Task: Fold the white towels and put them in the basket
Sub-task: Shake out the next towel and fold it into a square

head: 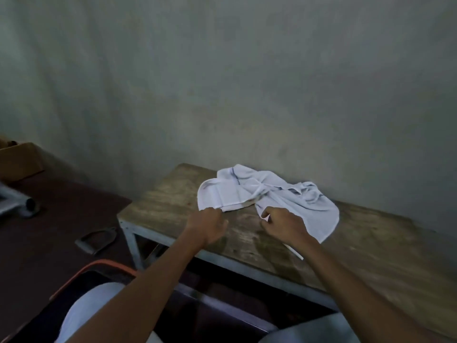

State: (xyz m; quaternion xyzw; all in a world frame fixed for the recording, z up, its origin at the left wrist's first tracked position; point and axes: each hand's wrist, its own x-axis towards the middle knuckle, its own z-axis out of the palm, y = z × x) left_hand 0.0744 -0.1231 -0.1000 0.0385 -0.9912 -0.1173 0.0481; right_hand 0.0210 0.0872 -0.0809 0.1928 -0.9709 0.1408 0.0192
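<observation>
Two hands are held at the near edge of a crumpled white towel (pixel 247 191), which is laid on the wooden worktop (pixel 170 201) close to the wall (pixel 247 95). Its left corner is pinched by the left hand (pixel 206 225); the fingers of the right hand (pixel 284 225) are curled round a fold.

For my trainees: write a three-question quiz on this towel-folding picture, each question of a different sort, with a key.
1. True or false: the white towel is already neatly folded.
2. The left hand and right hand both hold the towel at its: A) far edge B) near edge C) middle
3. Fill in: the towel lies crumpled on a wooden ____.
Key: 1 false; 2 B; 3 table.
</observation>
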